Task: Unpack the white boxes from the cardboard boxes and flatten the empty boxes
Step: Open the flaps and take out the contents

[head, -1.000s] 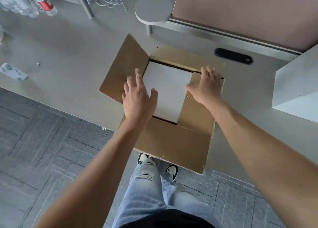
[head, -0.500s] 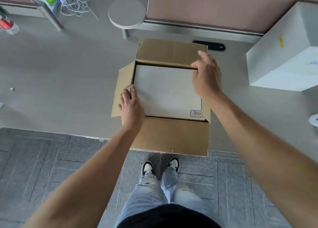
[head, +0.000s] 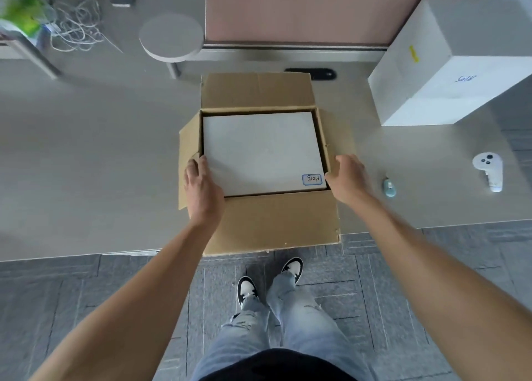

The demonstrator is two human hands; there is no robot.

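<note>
Cardboard box sits at the near edge of the desk, all four flaps folded outward, top fully open. Inside, a white box lies flat, filling nearly the whole opening, with a dark gap along its 3 o'clock side. Small handwritten label at its 5 o'clock corner.

Left hand at the white box's 7 o'clock corner, fingers reaching into the narrow gap by the side flap, touching the white box's edge; whether it has a real grip, cannot tell. Right hand just beside the cardboard wall at 4 o'clock, fingers loosely spread, holding nothing, not yet on the white box.

A second white box stands on the desk at 2 o'clock, well apart, already out of any cardboard.

Progress, as judged: early to middle. One white box appears unpacked; this one is opened but not lifted. Still to do: draw the white box out, set it aside, then flatten the emptied cardboard. No flattened cardboard in view.

A controller and a small blue object lie at 3 o'clock.
</note>
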